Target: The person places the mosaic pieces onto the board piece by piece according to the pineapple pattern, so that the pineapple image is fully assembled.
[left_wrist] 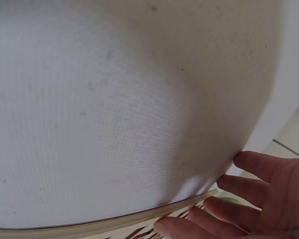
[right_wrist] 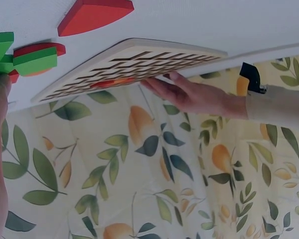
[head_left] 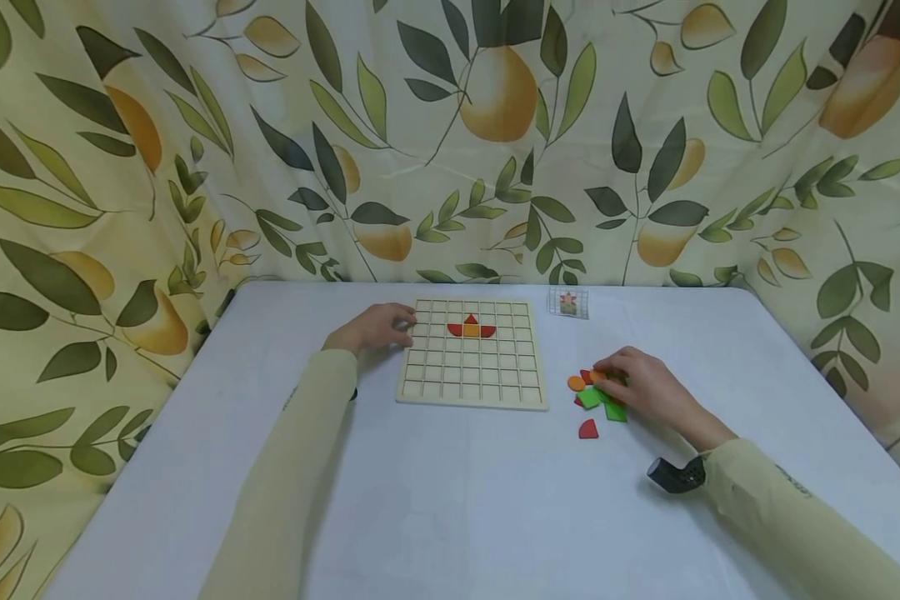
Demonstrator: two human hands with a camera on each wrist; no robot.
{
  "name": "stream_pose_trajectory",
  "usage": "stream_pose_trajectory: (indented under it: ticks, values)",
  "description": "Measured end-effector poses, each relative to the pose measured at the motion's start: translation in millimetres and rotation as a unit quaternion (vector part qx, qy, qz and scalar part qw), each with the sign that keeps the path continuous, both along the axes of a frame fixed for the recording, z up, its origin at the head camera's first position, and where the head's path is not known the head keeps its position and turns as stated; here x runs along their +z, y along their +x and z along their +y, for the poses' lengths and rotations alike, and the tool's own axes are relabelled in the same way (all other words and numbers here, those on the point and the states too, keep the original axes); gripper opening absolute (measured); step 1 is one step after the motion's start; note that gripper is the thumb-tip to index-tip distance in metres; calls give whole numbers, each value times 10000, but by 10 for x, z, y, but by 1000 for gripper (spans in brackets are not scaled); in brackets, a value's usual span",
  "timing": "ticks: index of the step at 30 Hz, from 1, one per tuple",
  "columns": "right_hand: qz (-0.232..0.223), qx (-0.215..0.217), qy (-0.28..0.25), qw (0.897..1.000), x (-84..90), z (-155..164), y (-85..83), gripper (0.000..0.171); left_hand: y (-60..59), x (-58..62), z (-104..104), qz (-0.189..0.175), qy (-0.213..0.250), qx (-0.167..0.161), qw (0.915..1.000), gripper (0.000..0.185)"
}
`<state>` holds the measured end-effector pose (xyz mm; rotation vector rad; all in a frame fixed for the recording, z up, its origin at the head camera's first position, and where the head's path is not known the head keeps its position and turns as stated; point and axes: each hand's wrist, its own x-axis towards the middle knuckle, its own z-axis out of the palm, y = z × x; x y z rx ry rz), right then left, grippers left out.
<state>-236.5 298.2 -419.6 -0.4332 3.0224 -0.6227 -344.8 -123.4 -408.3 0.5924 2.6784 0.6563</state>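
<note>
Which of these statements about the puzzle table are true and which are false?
1. The left hand rests at the left edge of the wooden grid board. True.
2. The grid board is completely filled with pieces. False: only a small red and orange figure sits near its top; the other squares are bare.
3. The right hand is on the pile of loose pieces to the right of the board. True.
4. The loose pieces are all blue. False: they are green, red and orange.
5. A single red piece lies apart, nearer the person than the pile. True.
6. The small pattern card lies on the board. False: it lies on the table beyond the board's right corner.
</note>
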Motion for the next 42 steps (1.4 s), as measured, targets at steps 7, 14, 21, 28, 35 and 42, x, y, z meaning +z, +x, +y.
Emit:
stream_pose_trajectory:
  ticks: [7, 14, 21, 28, 35, 42]
  values:
    - [82, 2, 16, 10000, -21, 10, 5, 29, 2, -16, 6, -26, 17, 73, 10000, 45]
    - [-40, -39, -147, 9999, 37, -24, -34, 30, 21, 6, 1, 24, 10, 67, 10000, 44]
    - [-92, 90, -449, 9989, 112, -265, -197, 29, 24, 31, -11, 82, 41, -12, 10000, 42]
    - [63, 329, -720, 9968, 116, -666, -382, 27, 21, 1, -4, 58, 15, -1, 10000, 43]
    - [97, 584, -772, 9953, 71, -1049, -554, 27, 26, 2, 6, 74, -52, -80, 9999, 44]
    - [81, 677, -764, 9947, 33, -1377, -663, 28, 23, 22, 5, 67, -67, -91, 9999, 44]
